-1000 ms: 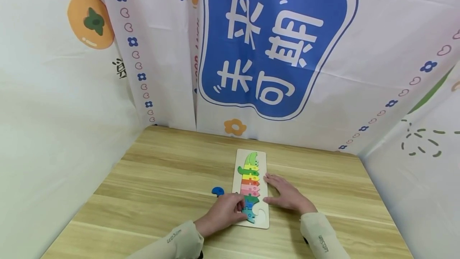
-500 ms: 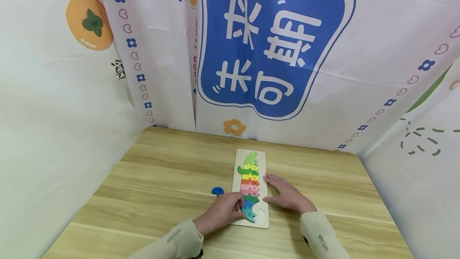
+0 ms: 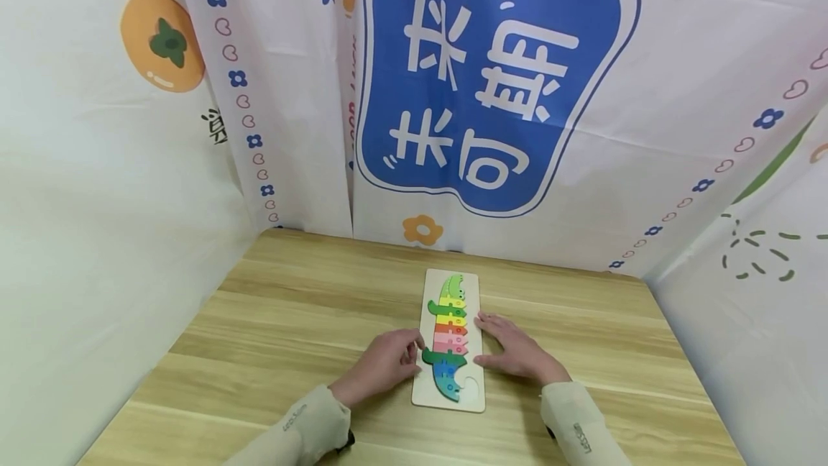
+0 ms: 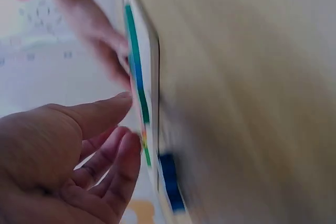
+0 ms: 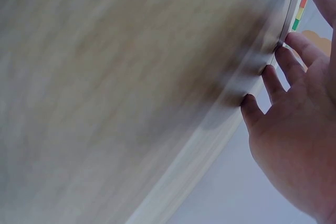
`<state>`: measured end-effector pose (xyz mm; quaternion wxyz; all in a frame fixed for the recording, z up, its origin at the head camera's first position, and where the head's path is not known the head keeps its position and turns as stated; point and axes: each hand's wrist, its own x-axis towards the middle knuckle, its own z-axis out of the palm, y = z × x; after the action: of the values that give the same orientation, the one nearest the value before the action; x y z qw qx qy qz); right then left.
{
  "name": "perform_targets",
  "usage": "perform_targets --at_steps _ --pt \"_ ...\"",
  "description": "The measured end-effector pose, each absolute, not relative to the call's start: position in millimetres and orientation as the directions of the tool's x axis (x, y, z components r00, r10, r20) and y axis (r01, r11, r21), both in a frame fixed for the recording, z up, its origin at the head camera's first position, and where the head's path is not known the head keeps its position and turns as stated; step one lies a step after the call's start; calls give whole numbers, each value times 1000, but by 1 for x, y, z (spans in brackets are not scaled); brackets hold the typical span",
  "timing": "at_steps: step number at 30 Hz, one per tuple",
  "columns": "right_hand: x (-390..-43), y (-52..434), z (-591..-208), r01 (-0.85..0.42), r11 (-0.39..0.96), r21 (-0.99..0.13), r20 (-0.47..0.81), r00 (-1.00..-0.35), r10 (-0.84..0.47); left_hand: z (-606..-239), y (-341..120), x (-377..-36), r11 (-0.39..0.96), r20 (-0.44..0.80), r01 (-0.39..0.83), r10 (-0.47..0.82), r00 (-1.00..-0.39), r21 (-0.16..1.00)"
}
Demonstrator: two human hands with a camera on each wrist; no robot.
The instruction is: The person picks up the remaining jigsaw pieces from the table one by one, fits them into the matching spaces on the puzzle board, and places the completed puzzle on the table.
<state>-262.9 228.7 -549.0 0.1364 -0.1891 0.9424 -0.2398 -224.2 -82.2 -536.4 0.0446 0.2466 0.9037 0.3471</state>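
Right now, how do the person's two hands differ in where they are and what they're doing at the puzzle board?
The left hand lies at the left edge of the crocodile puzzle board, fingertips by the dark green piece; the right hand lies at the board's right edge. The left hand's fingers are slightly bent and bunched; the right hand's are straight and spread, thumb out. Both rest palm down on the wooden table, holding nothing.

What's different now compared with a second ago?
The left hand has drawn back off the board's near pieces to the left edge of the puzzle board, covering the spot where a loose blue piece lay on the table. A dark green piece now shows fully. The right hand stayed flat on the board's right edge.
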Motion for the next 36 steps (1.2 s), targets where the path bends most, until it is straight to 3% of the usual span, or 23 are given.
perform_targets --at_steps 6,17,36 --pt "-262 230 -549 -281 821 -497 -172 -896 -410 -539 -113 -238 732 148 422 411 -900 535" --pt "-261 231 -548 -293 814 -502 -164 -891 -422 -538 -126 -242 742 108 478 489 -865 470" --pt "-261 228 -547 -294 814 -501 -162 -892 -422 -534 -132 -250 471 12 323 552 -834 821"
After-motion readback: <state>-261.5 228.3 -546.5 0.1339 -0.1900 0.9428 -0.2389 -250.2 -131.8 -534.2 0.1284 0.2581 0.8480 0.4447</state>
